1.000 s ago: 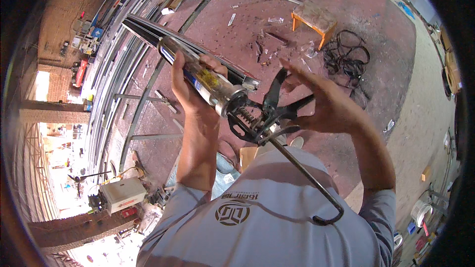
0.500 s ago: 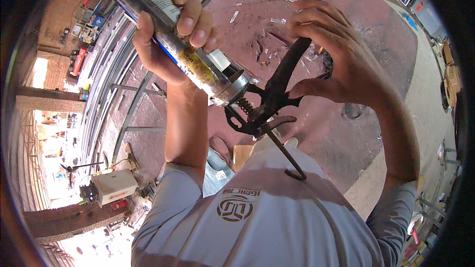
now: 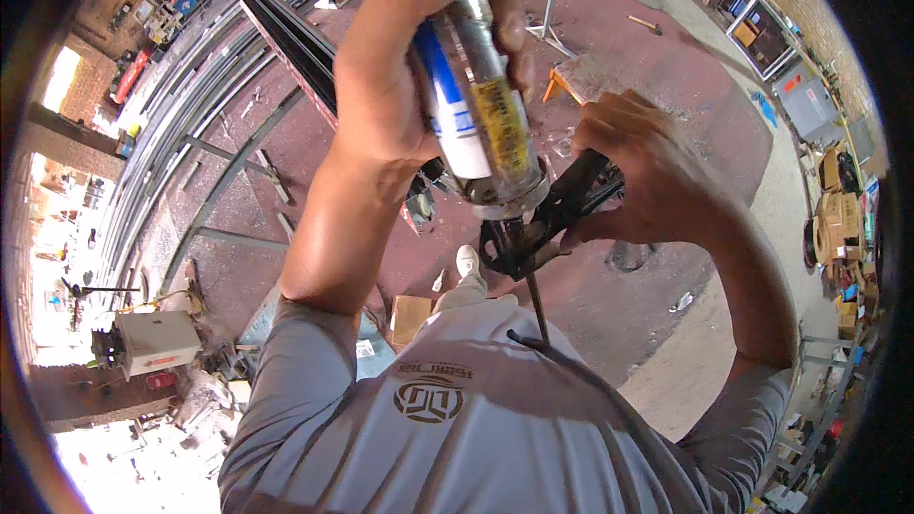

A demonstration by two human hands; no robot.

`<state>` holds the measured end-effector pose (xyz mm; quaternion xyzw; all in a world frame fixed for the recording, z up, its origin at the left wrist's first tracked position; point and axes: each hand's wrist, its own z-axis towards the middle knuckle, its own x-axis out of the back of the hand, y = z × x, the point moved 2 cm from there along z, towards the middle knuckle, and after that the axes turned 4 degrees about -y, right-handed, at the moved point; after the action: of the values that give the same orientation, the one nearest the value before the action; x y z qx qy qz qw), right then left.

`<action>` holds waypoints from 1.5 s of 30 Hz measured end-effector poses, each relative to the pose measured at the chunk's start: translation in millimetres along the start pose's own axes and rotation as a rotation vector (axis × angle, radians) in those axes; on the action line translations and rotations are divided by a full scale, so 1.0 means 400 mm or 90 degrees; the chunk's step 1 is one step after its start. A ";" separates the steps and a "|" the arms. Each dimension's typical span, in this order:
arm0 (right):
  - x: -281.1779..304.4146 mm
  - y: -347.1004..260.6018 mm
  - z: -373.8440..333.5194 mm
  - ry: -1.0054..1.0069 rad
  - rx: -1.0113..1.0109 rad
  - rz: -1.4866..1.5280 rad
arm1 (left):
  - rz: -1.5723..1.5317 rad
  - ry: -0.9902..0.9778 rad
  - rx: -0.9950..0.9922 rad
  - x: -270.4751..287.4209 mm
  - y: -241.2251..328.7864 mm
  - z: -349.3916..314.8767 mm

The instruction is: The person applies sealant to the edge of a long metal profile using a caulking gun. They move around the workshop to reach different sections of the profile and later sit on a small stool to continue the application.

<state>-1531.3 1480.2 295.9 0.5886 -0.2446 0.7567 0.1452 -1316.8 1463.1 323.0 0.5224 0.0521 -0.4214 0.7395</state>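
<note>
A caulking gun (image 3: 502,148) with a worn metal barrel is held up in front of my chest. Inside the barrel sits a blue and white sealant cartridge (image 3: 461,138). My left hand (image 3: 381,71) is wrapped around the barrel, thumb across its upper part. My right hand (image 3: 657,171) closes around the black handle and trigger (image 3: 574,192), with the thumb on the near side. From the gun's back end a thin plunger rod (image 3: 538,309) points down toward my shirt, its end bent into a hook. The nozzle end is outside the picture.
Long metal profiles (image 3: 143,157) lie along the left, with a dark channel profile (image 3: 290,48) nearer. A cardboard box (image 3: 410,317) stands by my feet. A hammer (image 3: 645,26) lies on the far floor. Cardboard boxes (image 3: 838,224) and clutter line the right side.
The gun has swung to a steeper angle, its barrel moving right with my left hand. My right hand has come lower, and handle and trigger are closer together. The floor view has shifted.
</note>
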 end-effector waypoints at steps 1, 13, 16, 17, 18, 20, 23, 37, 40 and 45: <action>-0.006 0.008 -0.001 0.001 0.001 0.009 | -0.007 0.081 0.024 0.001 -0.008 -0.002; -0.102 0.039 -0.019 0.068 -0.060 0.043 | 0.189 0.234 0.016 0.045 -0.059 0.006; -0.115 0.041 -0.020 0.066 -0.084 0.044 | 0.167 0.275 0.125 0.080 -0.062 0.019; -0.119 0.043 -0.020 0.065 -0.098 0.042 | 0.180 0.260 0.103 0.087 -0.066 0.020; -0.124 0.045 -0.020 0.062 -0.104 0.029 | 0.192 0.245 0.082 0.094 -0.071 0.019; -0.135 0.053 -0.021 0.055 -0.120 0.007 | 0.217 0.209 0.056 0.109 -0.080 0.023; -0.148 0.080 -0.015 0.085 -0.106 0.037 | 0.185 0.240 0.018 0.134 -0.103 0.028; -0.391 0.105 -0.245 0.136 -0.225 0.120 | 0.017 0.551 0.361 0.241 -0.439 -0.129; -0.509 0.126 -0.382 0.109 -0.309 0.304 | -0.108 0.552 0.374 0.184 -0.487 -0.195; -0.704 0.095 -0.549 0.078 -0.363 0.834 | -0.191 0.504 0.326 0.191 -0.492 -0.262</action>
<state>-1656.1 1586.4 -23.9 0.2161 -0.7274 0.6268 -0.1771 -1363.2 1485.8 93.0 0.7939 0.2984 -0.2916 0.4424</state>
